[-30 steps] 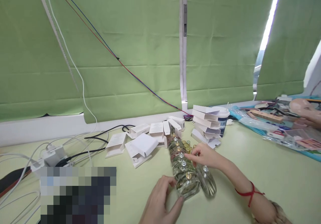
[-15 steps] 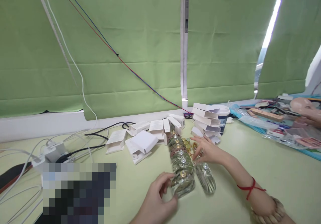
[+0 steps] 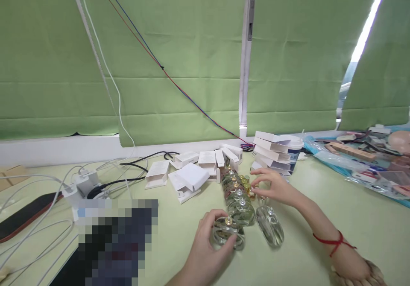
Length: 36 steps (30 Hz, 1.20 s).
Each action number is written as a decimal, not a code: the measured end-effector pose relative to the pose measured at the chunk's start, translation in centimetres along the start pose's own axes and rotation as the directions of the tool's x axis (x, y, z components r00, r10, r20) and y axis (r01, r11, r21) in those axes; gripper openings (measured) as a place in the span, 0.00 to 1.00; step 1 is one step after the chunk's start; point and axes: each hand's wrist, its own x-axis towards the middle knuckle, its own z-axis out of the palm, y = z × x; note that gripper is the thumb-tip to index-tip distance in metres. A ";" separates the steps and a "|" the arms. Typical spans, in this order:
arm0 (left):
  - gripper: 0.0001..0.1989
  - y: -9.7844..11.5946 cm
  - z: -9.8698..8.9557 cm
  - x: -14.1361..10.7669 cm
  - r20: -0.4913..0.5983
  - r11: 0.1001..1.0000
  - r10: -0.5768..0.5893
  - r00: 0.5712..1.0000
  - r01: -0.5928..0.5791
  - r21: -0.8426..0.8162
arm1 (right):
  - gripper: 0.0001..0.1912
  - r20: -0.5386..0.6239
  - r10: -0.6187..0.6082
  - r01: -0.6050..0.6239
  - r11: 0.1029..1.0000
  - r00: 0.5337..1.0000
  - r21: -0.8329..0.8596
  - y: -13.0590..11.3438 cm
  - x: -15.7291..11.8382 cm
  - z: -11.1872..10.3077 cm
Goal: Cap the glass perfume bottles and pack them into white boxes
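Note:
My left hand (image 3: 208,247) grips a clear oval glass perfume bottle (image 3: 226,229) with a gold spray nozzle, fingers behind it and thumb in front. The bottle stands at the near end of a row of similar perfume bottles (image 3: 241,212), slightly apart from them. My right hand (image 3: 272,187) hovers to the right of the row with its fingers apart, close to several small gold caps (image 3: 246,183). Whether a fingertip touches a cap is hard to make out. Another clear bottle (image 3: 270,226) with a silver nozzle lies below that hand.
Open white boxes (image 3: 192,177) lie behind the row, with more white boxes stacked (image 3: 270,149) beside a lidded tub (image 3: 295,151). A power strip with cables (image 3: 85,185) and a blurred-out dark object (image 3: 118,243) are at left. Bagged odds and ends (image 3: 358,156) lie far right.
My left hand has drawn the nearest bottle left and away from the row. My right hand stays by the caps, its fingers shifted slightly. The view has turned a little left.

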 end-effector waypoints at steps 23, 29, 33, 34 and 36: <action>0.13 0.1 -0.1 0.4 -0.009 0.999 0.043 0.999 -0.043 -0.028 | 0.08 0.113 0.053 -0.021 0.964 0.992 -0.266 0.8 0.2 0.7; 0.13 -0.2 0.0 0.5 -0.006 0.997 0.073 0.997 -0.073 -0.020 | 0.10 0.191 0.026 0.034 0.952 0.981 -0.304 0.7 0.2 1.2; 0.13 -0.7 0.1 0.5 -0.018 0.995 0.098 0.995 -0.099 -0.022 | 0.14 0.128 0.006 0.040 0.932 0.992 -0.359 0.9 0.3 1.4; 0.13 -0.7 0.1 0.5 -0.023 0.995 0.101 0.995 -0.101 -0.024 | 0.13 0.117 0.001 0.043 0.925 0.993 -0.377 0.9 0.2 1.5; 0.13 -0.6 0.0 0.5 -0.026 0.995 0.096 0.995 -0.097 -0.021 | 0.09 0.114 -0.004 0.051 0.913 0.993 -0.404 0.8 0.1 1.7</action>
